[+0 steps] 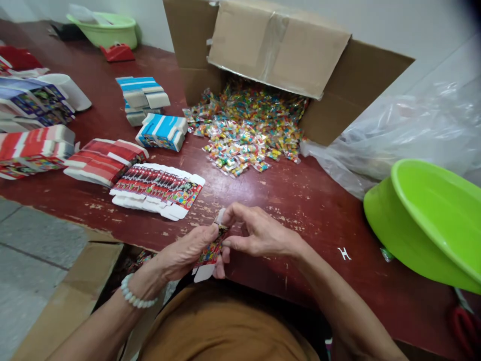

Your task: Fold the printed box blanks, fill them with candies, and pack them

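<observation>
In front of my body I hold a small printed candy box, red with colourful pictures and white flaps. My left hand is closed around its side, thumb pressed on the printed face. At the upper end, my right hand has its fingers and thumb pinched on the box by a white flap. Just beyond my left hand lies a fanned row of flat red box blanks with white flaps. Small wrapped candies spill from a tipped cardboard carton at the back.
Left of the fan stand bundled red boxes and blue boxes. A green basin and clear plastic sheeting are at the right. Red-handled scissors lie near the right edge. An open carton stands below the table's edge.
</observation>
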The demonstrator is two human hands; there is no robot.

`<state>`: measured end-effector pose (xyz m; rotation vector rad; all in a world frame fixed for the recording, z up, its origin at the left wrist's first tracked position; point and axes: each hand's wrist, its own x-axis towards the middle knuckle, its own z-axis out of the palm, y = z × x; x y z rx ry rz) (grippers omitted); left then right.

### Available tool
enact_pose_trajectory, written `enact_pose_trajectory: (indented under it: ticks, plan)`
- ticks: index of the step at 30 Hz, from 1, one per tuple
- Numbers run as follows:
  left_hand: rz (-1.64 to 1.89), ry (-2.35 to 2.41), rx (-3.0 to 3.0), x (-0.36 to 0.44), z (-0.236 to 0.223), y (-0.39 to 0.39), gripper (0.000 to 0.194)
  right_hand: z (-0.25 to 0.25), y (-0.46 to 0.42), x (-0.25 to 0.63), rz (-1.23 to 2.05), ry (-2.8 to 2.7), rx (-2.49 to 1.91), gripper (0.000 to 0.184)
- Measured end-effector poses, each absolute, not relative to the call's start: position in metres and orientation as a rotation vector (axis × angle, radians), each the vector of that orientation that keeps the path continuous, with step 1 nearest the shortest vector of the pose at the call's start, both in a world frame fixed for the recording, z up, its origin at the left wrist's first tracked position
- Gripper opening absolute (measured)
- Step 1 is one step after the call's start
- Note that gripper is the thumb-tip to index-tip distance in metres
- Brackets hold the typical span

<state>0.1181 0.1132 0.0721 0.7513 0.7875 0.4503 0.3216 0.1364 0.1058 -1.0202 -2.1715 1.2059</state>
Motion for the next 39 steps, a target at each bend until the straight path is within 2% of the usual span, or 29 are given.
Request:
enact_pose_trajectory:
  ticks: [5,8,10,13,15,17,19,22,26,29,30,34,39]
  plan:
    - [0.326,0.733,0.750,0.123,0.066,0.116,0.060,0.098,0.142,0.324,1.503,-2.200,-0.910,0.041]
    - [0.271,0.704,0.812,0.121,0.067,0.120,0.045,0.095,0.145,0.324,1.566,-2.165,-0.885,0.039]
    - [0.296,0.729,0.901,0.118,0.070,0.123,0.034,0.092,0.145,0.322,1.524,-2.047,-0.939,0.035]
    - [0.450,0.878,0.945,0.118,0.071,0.125,0.028,0.085,0.141,0.317,1.204,-1.792,-1.193,0.038]
    - [0.550,0.977,0.898,0.122,0.068,0.124,0.034,0.077,0.136,0.311,1.174,-1.641,-1.257,0.034]
    - [0.613,1.002,0.861,0.127,0.064,0.123,0.039,0.071,0.132,0.306,1.355,-1.518,-1.235,0.023]
    - [0.658,1.024,0.903,0.131,0.061,0.123,0.038,0.068,0.130,0.303,1.432,-1.443,-1.242,0.022]
    - [0.818,1.102,1.022,0.133,0.062,0.122,0.040,0.071,0.128,0.304,1.242,-1.493,-1.352,0.022]
    - [1.138,1.149,0.958,0.136,0.068,0.113,0.063,0.072,0.125,0.302,1.176,-1.480,-1.339,0.019]
    - [1.267,1.201,0.962,0.139,0.068,0.103,0.067,0.063,0.121,0.292,1.238,-1.277,-1.237,0.039]
    - [1.287,1.213,0.972,0.140,0.068,0.101,0.065,0.060,0.120,0.289,1.258,-1.217,-1.195,0.040]
    - [1.220,1.252,1.002,0.136,0.068,0.099,0.048,0.054,0.119,0.283,1.345,-1.067,-1.066,0.024]
    - [1.033,1.245,1.077,0.128,0.069,0.106,0.032,0.059,0.126,0.296,1.413,-1.132,-1.182,0.021]
